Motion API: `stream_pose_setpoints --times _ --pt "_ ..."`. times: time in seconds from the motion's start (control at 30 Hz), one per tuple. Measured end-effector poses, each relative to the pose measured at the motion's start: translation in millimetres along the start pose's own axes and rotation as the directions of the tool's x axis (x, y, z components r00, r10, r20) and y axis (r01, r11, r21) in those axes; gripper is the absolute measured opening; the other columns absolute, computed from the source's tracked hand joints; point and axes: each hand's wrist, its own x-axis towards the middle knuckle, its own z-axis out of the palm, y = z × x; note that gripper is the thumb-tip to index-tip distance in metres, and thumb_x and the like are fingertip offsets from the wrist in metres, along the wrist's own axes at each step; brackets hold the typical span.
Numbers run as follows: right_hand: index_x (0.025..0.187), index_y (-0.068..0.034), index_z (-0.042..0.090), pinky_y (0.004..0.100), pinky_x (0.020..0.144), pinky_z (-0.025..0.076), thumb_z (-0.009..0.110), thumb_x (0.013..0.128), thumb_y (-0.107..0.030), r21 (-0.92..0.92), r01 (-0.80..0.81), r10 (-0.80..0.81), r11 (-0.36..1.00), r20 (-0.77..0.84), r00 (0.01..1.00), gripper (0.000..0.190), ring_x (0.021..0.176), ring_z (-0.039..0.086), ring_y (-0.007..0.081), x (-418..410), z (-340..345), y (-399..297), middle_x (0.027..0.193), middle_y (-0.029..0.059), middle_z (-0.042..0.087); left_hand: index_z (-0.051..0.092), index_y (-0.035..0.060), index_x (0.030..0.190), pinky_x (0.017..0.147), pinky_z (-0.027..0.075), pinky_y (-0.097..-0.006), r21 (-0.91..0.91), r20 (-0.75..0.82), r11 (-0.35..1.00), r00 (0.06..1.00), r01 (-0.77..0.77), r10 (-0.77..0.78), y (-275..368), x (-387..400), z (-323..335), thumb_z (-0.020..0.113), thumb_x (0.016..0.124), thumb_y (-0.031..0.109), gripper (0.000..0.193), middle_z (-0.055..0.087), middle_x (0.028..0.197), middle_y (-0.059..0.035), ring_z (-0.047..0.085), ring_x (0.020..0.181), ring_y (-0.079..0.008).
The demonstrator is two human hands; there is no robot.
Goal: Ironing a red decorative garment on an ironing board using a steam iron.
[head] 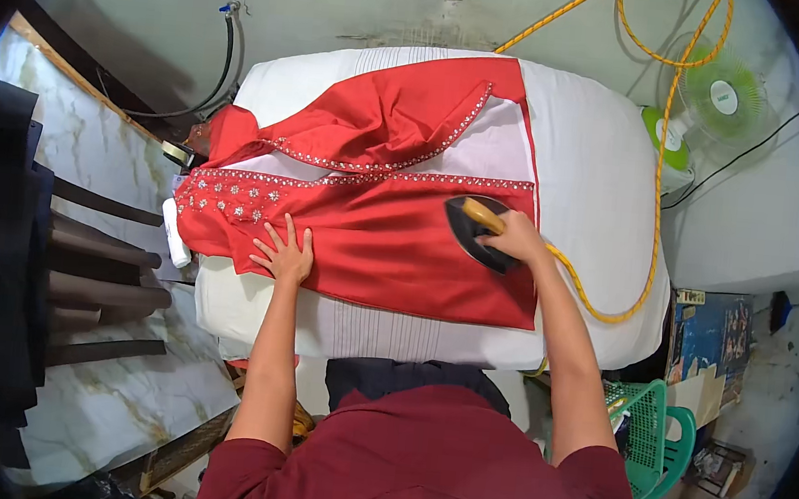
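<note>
A red garment (384, 262) with beaded trim and flower-like beadwork lies partly folded open across a white padded ironing surface (589, 195), its pale lining showing. My left hand (288, 254) rests flat on the garment with fingers spread, just below the beadwork. Gripped in my right hand (518, 237) is the wooden handle of a black electric iron (468, 238), which sits on the garment near its straight right edge. A yellow cord (621, 319) runs from the iron, loops to the right and rises past the top of the view.
Behind the right end stands a green and white electric fan (723, 96). Green plastic baskets (646, 442) are at the lower right. Dark garments (0, 250) hang at the left over a marble-patterned surface (137, 398). A white bottle-like object (176, 233) touches the garment's left end.
</note>
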Motion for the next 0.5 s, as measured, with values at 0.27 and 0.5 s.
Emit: stream_pose_setpoints --times 0.27,0.5 --pt "0.095 -0.001 0.071 0.0462 0.078 0.054 0.082 0.067 -0.039 -0.253 0.044 -0.005 0.966 0.153 0.988 0.049 0.088 0.067 0.0371 75.3 52.9 -105.2 0.093 0.0226 0.069 0.000 0.0337 0.154 0.113 -0.008 -0.0615 0.035 -0.016 0.999 0.999 -0.029 0.030 -2.8 7.1 6.0 0.013 0.093 0.069 0.071 -0.005 0.160 -0.0171 -0.002 0.142 -0.0549" --pt "0.102 0.002 0.068 0.0463 0.083 0.054 0.082 0.071 -0.035 -0.052 -0.195 0.197 0.979 0.033 0.980 0.051 0.098 0.066 0.0383 65.4 94.7 -142.0 0.102 0.0247 0.068 -0.002 0.0361 0.154 0.111 -0.006 -0.0647 0.070 0.000 0.997 1.000 -0.013 0.013 1.7 1.1 -2.5 0.012 0.094 0.069 0.070 -0.004 0.161 -0.0156 0.001 0.142 -0.0538"
